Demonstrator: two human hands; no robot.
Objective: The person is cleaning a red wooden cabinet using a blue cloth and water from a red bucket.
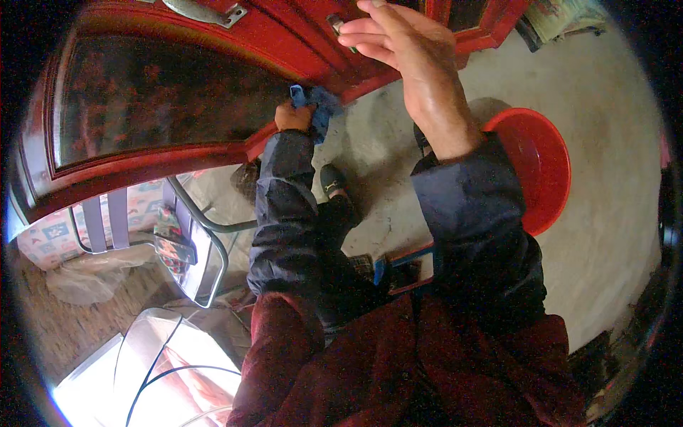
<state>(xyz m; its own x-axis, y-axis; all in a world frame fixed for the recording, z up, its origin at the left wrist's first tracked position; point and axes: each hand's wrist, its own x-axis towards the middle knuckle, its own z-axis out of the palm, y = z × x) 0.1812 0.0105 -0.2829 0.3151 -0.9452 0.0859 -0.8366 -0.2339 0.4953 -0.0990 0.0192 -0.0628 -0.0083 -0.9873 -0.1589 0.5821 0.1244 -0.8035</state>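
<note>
A red-framed door (299,48) with a dark glass panel (171,101) stands before me. Near the bottom corner of its frame, my left hand (295,116) grips a bunched blue cloth (322,115). My right hand (400,45) is raised in front of the red frame, its fingers slightly bent and apart, with nothing seen held. Just beyond those fingertips is a small metal fitting (335,22), partly covered by the hand. A curved metal door handle (205,12) shows at the top edge. Whether the right fingers touch the frame, I cannot tell.
On the concrete floor (603,139), a red plastic basin (552,171) sits beside my right forearm. A metal-framed chair (216,227) and plastic sheeting (85,280) are at left. Dark cables (155,376) cross a bright covered surface (96,384) at lower left. My shoe (332,179) is below.
</note>
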